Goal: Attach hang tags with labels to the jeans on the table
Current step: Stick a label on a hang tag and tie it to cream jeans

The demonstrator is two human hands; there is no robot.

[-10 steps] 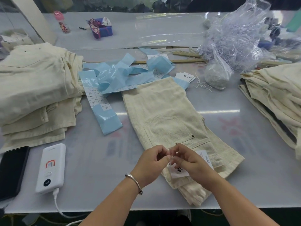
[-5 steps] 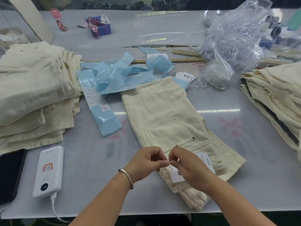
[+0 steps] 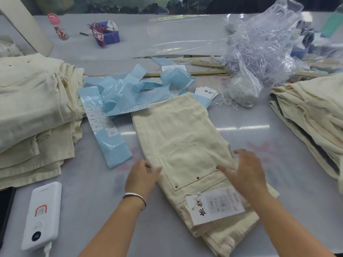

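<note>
Folded cream jeans point(image 3: 178, 130) lie in the middle of the table, back pocket up. A white hang tag point(image 3: 215, 206) with a printed label lies on the waistband end, tied on by a white string. My left hand point(image 3: 141, 178) rests at the left edge of the jeans, fingers loosely curled, thumb touching the fabric. Over the right side of the jeans my right hand point(image 3: 245, 169) hovers, blurred, fingers spread and holding nothing. More hang tags point(image 3: 207, 92) and loose strings point(image 3: 227, 102) lie beyond the jeans.
Stacks of cream jeans sit at the left point(image 3: 35, 115) and right point(image 3: 311, 115). Blue label backing strips point(image 3: 128, 93) lie between. A power bank point(image 3: 41, 216), a phone point(image 3: 5, 210), a plastic bag point(image 3: 263, 45) of strings and a wooden ruler point(image 3: 185, 73) are around.
Both hands let go of the tag string and moved apart and forward onto the jeans. The tag now lies flat on the waistband.
</note>
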